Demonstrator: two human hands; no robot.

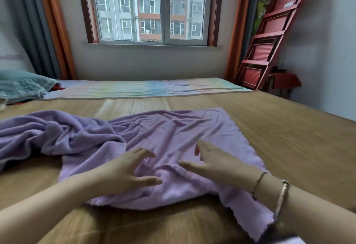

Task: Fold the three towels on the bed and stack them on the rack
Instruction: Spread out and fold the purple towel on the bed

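A lilac towel (pixel 173 139) lies spread across the near half of the bed (pixel 289 138), its right part fairly flat and its near edge drooping over the bed's front edge. Its surface is creased, with a raised ridge running between the two hands. The left hand (pixel 127 168) rests palm-down on the towel with fingers straight and slightly spread, gripping nothing. The right hand (pixel 213 161) likewise lies flat on the cloth, fingers extended and parted, holding nothing; two bracelets (pixel 273 191) circle its wrist. A second lilac towel (pixel 57 134) sits bunched in a heap at the left side of the bed, touching or overlapping the first; where one ends and the other begins cannot be told. A third towel cannot be identified with certainty.

The step in hand appears to be smoothing before the first fold. It is best done by sweeping both palms outward from the central ridge toward the side edges, then squaring the corners so the later fold lines up. The overhanging near edge should be drawn up onto the bed first.

A striped sheet (pixel 146 87) runs along the far edge, a teal pillow (pixel 21 86) occupies the far-left corner, and a red rack (pixel 269 39) leans against the wall beyond the far-right corner, beside the window (pixel 152 9).
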